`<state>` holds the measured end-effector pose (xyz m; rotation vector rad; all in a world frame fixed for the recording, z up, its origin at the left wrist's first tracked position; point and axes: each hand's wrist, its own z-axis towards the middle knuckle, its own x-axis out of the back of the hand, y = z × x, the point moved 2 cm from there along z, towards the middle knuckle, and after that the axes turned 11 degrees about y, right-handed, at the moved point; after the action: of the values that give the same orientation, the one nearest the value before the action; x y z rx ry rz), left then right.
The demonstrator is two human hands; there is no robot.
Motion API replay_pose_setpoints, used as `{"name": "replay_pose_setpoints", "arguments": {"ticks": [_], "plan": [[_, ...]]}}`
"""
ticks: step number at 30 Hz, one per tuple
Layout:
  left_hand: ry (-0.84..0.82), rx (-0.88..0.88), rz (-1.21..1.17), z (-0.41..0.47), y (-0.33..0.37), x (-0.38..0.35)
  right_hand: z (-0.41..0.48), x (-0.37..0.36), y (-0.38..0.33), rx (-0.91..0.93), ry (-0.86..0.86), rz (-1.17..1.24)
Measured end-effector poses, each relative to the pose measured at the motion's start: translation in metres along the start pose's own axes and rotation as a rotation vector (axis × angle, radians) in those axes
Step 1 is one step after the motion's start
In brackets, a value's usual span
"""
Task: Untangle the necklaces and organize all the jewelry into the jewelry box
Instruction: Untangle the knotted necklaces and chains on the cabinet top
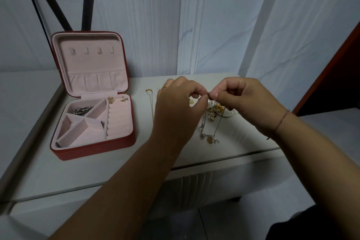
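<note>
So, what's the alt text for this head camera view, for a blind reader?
A person's left hand and right hand pinch a thin chain between them above tangled necklaces on a white table. Left of them, a red jewelry box sits open.

Dim, cool, even light with a bluish cast; only faint, soft shadows lie on the desk. Wide-angle distortion bows the edges; fine detail looks soft.
</note>
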<state>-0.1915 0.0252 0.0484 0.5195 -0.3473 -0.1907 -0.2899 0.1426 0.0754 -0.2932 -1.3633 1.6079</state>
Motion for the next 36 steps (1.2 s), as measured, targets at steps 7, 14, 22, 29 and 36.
{"name": "replay_pose_setpoints", "arguments": {"ticks": [7, 14, 22, 29, 36], "plan": [[-0.025, -0.101, 0.04, -0.001, 0.0, -0.003, 0.001, 0.001, 0.0, 0.065, 0.004, -0.079], [-0.021, -0.155, 0.087, -0.001, -0.001, -0.003, 0.001, 0.002, 0.002, 0.104, 0.012, -0.153], [-0.228, 0.683, -0.458, -0.003, 0.002, 0.002, 0.002, 0.001, 0.005, -0.051, 0.085, 0.03], [-0.22, 0.891, -0.595, -0.003, 0.002, 0.001, 0.001, 0.004, 0.0, -0.026, 0.101, 0.036], [-0.205, 0.807, -0.546, -0.004, 0.001, 0.001, -0.001, 0.003, -0.005, 0.04, 0.074, -0.091]]}}
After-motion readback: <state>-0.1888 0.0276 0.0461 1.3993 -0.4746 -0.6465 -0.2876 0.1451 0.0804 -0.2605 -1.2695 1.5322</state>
